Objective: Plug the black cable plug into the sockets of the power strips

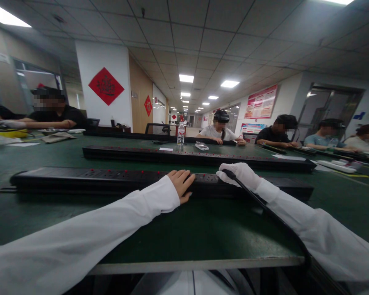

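Gripping cable (258,200), right hand (238,174) curled (left hand (181,185), fingers (189,180) slightly parted, on strip (126,180))

I view a long black power strip (132,178) lying crosswise, red-dotted face up; a black cable (252,196) slopes down from its right half.

I saw the one camera look forward and down from the wearer's own head, the green table (203,235) close at bottom centre, white sleeves (110,231) entering at both lower corners, and the ceiling (221,39) stretching far back across the top.
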`<control>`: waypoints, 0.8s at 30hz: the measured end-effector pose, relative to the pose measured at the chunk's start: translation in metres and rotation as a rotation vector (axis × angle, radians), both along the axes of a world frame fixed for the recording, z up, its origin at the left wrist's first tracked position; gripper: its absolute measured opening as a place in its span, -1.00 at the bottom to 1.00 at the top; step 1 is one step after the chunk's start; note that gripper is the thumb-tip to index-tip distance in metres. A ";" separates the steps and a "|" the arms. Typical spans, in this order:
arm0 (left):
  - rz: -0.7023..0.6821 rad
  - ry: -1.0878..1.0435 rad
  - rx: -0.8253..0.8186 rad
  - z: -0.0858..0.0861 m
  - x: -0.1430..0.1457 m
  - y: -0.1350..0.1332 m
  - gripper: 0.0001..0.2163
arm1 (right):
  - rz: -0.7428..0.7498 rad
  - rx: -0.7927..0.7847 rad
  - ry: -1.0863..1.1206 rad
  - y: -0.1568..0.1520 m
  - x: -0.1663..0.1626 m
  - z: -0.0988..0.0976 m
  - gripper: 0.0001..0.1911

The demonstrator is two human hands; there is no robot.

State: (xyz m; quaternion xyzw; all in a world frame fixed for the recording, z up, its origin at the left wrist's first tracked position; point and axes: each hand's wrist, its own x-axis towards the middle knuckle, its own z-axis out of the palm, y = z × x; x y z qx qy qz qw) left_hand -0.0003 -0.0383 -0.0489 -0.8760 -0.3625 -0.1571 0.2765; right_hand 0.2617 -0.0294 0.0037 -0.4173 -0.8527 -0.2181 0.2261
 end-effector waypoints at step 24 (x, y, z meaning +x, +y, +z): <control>0.002 0.004 -0.007 0.003 0.000 -0.002 -0.48 | 0.014 -0.014 0.013 -0.002 0.000 0.002 -0.67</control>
